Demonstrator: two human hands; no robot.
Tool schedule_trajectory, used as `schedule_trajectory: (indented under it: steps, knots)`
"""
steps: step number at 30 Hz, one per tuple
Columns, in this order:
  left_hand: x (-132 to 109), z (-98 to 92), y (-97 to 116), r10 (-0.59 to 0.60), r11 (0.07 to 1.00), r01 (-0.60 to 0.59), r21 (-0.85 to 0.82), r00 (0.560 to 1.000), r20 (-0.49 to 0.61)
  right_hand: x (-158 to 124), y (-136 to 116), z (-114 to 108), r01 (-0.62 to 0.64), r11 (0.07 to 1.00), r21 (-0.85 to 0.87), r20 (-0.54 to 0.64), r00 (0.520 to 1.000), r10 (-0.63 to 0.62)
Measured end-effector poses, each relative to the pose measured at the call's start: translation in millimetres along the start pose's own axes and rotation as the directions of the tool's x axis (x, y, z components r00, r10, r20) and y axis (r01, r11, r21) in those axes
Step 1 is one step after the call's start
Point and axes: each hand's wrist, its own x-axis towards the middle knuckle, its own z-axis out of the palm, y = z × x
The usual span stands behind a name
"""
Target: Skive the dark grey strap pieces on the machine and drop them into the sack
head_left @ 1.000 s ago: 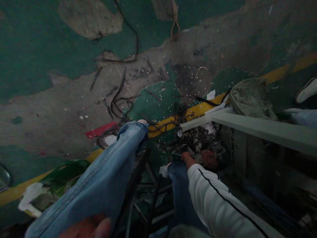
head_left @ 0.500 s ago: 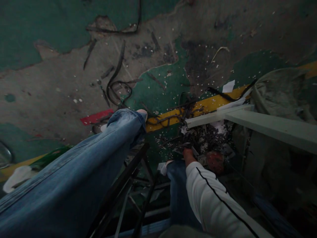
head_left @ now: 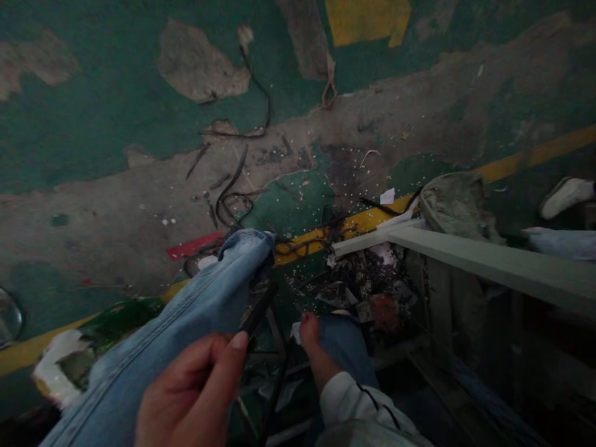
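Left hand (head_left: 186,391): at 7 o'clock, curled shut around a thin black rod (head_left: 257,313).
Right hand (head_left: 311,354): at 6 o'clock, fingers bunched narrow; whether it holds anything, cannot tell.
Surface: rough concrete floor (head_left: 139,230), flaking green paint (head_left: 93,112), worn yellow stripe (head_left: 372,220).
Debris: dark crumbled rubble (head_left: 363,273) at 4 o'clock.

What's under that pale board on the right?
Below the pale board, dark debris and a red lump show; the floor right beneath it is hidden.
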Motion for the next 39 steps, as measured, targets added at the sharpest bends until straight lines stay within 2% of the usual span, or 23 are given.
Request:
schedule_trajectory:
  steps: [2, 4, 6, 8, 11, 12, 13, 15, 17, 19, 20, 21, 23, 24, 27, 29, 32, 34, 37, 39]
  knots:
    - [11, 4.4, 50, 0.017, 0.995, -0.012, -0.096, 0.999, 0.049, -35, -9, -6, -0.004, 0.998, 0.070, 0.016, 1.000, 0.003]
    - [16, 11.1, 83, 0.065, 0.988, -0.053, -0.148, 0.995, 0.073, -64, -16, -23, 0.009, 0.986, 0.168, 0.004, 1.000, -0.009]
    - [19, 20.6, 96, 0.114, 0.979, -0.099, -0.180, 0.991, 0.072, -88, -21, -51, 0.050, 0.955, 0.293, -0.021, 0.999, -0.046]
    - [24, 32.7, 101, 0.202, 0.971, -0.186, -0.153, 0.975, 0.094, -112, -25, -86, 0.107, 0.897, 0.429, -0.051, 0.994, -0.095]
    - [26, 51.5, 116, 0.369, 0.930, -0.347, -0.124, 0.875, 0.313, -160, -30, -142, 0.192, 0.774, 0.603, -0.098, 0.981, -0.167]
    - [20, 56.2, 125, 0.428, 0.902, -0.406, -0.145, 0.807, 0.407, -180, -31, -159, 0.220, 0.725, 0.653, -0.114, 0.974, -0.194]
    - [10, 59.2, 134, 0.489, 0.865, -0.466, -0.183, 0.705, 0.513, -203, -30, -176, 0.242, 0.661, 0.710, -0.126, 0.968, -0.219]
    - [-21, 59.7, 148, 0.564, 0.783, -0.556, -0.279, 0.445, 0.695, -252, -24, -203, 0.250, 0.483, 0.839, -0.134, 0.956, -0.261]
    - [-61, 54.1, 149, 0.571, 0.704, -0.611, -0.362, 0.185, 0.800, -299, -11, -221, 0.210, 0.269, 0.940, -0.129, 0.948, -0.290]
    - [-98, 48.0, 137, 0.536, 0.622, -0.672, -0.403, -0.011, 0.844, -337, 7, -230, 0.186, 0.124, 0.975, -0.142, 0.944, -0.298]
    - [-114, 46.4, 127, 0.509, 0.557, -0.735, -0.387, -0.066, 0.858, -351, 18, -231, 0.189, 0.079, 0.979, -0.158, 0.942, -0.297]
    - [-127, 46.4, 117, 0.492, 0.498, -0.794, -0.348, -0.072, 0.868, -362, 29, -231, 0.198, 0.044, 0.979, -0.177, 0.939, -0.295]
    - [-151, 49.9, 99, 0.444, 0.387, -0.869, -0.308, -0.117, 0.888, -376, 54, -227, 0.218, -0.019, 0.976, -0.214, 0.930, -0.300]
    - [-163, 52.4, 91, 0.428, 0.341, -0.897, -0.281, -0.118, 0.896, -382, 67, -225, 0.230, -0.055, 0.972, -0.235, 0.925, -0.300]
    - [-206, 57.1, 76, 0.437, 0.261, -0.946, -0.193, -0.062, 0.897, -397, 112, -215, 0.293, -0.177, 0.939, -0.333, 0.905, -0.267]
    - [-238, 54.9, 69, 0.461, 0.255, -0.950, -0.181, -0.045, 0.886, -411, 145, -207, 0.372, -0.280, 0.885, -0.435, 0.874, -0.214]
    - [-281, 44.8, 59, 0.497, 0.312, -0.930, -0.197, -0.017, 0.867, -435, 187, -192, 0.518, -0.394, 0.759, -0.602, 0.789, -0.122]
    - [-306, 37.2, 54, 0.491, 0.382, -0.898, -0.218, -0.003, 0.871, -450, 203, -182, 0.589, -0.392, 0.707, -0.676, 0.726, -0.127]
    - [-339, 28.8, 46, 0.421, 0.487, -0.843, -0.229, -0.003, 0.907, -468, 209, -170, 0.653, -0.374, 0.659, -0.746, 0.633, -0.208]
    - [-359, 24.8, 42, 0.344, 0.628, -0.744, -0.229, 0.002, 0.939, -477, 207, -166, 0.676, -0.411, 0.612, -0.784, 0.588, -0.199]
